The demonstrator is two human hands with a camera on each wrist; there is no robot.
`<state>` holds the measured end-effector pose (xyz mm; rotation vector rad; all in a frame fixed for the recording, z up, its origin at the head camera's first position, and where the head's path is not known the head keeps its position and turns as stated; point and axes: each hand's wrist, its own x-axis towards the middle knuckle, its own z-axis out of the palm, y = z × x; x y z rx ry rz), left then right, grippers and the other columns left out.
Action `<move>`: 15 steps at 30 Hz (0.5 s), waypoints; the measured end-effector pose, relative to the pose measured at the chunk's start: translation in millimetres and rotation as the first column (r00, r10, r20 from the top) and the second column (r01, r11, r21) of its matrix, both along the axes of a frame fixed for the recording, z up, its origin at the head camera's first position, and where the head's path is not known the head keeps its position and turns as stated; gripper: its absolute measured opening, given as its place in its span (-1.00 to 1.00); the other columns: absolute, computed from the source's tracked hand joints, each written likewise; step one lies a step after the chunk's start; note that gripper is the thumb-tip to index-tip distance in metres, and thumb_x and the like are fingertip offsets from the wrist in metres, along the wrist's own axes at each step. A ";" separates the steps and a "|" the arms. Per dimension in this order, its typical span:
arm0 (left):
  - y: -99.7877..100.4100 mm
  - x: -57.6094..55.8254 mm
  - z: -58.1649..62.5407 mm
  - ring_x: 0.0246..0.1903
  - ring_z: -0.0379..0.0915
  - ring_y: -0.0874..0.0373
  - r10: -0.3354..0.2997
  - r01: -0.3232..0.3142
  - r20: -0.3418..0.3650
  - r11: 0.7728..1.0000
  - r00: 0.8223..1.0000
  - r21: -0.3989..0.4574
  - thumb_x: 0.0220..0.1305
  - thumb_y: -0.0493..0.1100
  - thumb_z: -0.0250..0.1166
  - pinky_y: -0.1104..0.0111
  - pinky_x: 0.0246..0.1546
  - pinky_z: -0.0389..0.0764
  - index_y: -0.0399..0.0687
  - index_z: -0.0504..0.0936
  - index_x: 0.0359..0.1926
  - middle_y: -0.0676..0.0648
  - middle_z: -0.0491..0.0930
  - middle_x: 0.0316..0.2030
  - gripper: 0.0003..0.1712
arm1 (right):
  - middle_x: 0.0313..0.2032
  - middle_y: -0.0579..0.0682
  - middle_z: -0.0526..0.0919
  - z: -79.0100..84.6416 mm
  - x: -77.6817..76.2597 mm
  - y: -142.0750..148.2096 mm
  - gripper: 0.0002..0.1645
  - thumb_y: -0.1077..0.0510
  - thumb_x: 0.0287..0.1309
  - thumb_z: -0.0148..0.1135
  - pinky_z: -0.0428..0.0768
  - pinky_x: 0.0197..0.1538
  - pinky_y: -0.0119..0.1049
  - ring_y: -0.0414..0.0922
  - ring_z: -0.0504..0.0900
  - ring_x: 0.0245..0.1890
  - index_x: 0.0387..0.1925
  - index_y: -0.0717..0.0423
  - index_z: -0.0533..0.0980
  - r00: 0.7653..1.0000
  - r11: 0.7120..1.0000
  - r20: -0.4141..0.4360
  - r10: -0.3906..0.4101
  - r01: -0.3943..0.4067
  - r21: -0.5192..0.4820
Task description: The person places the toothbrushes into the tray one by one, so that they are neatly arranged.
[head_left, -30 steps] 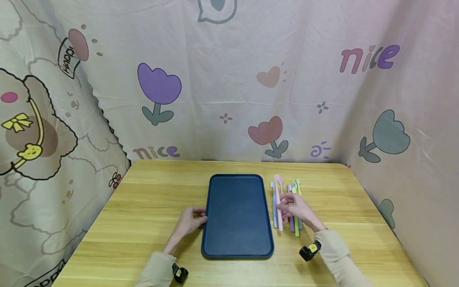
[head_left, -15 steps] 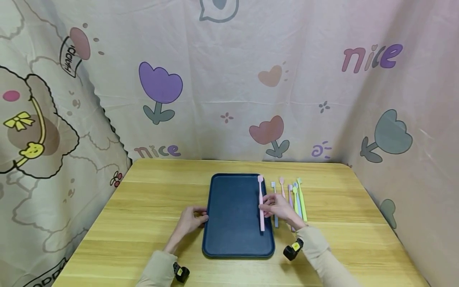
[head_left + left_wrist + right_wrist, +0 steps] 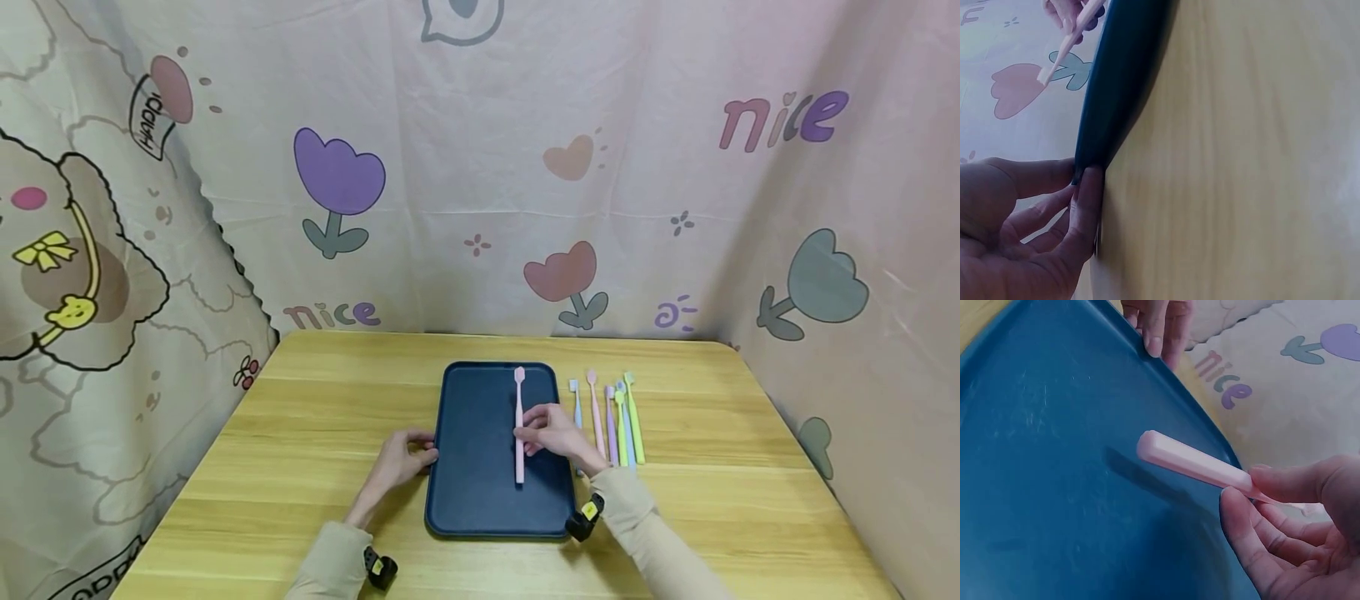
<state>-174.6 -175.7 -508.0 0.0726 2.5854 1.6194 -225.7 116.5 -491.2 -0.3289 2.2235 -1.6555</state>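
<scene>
In the head view, my right hand [image 3: 551, 431] pinches a pink toothbrush [image 3: 519, 450] between thumb and fingers, bristle head pointing to the far side. The right wrist view shows its handle [image 3: 1191, 464] over the dark blue tray [image 3: 1054, 425], with a shadow beneath it on the tray floor. My left hand [image 3: 405, 462] grips the left long edge of the tray [image 3: 472, 508]. Up close in the left wrist view, the left thumb and fingers [image 3: 1088, 200] pinch the tray's rim from both sides.
To the right of the tray lie several toothbrushes side by side: blue [image 3: 576, 404], pink [image 3: 597, 417], purple [image 3: 611, 425], green [image 3: 634, 417] and others. The wooden table [image 3: 337, 392] meets a patterned curtain [image 3: 450, 167] at the back and sides.
My right hand has lifted the pink toothbrush from the group and carried it left over the tray. The left hand stays at the tray's edge.
</scene>
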 end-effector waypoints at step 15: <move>-0.1 -1.1 -0.7 -0.42 0.67 0.08 0.006 -0.006 0.020 1.000 1.000 0.024 0.21 -0.45 0.32 0.35 -0.42 0.74 -0.51 0.62 0.02 -0.30 0.68 -0.22 -0.67 | -0.41 0.25 0.74 -6.3 -2.8 -29.0 -0.74 0.28 0.26 0.30 0.79 -0.32 -0.18 -0.20 0.70 -0.55 -0.14 0.45 0.53 0.998 0.999 0.052 0.028 -0.026 -0.041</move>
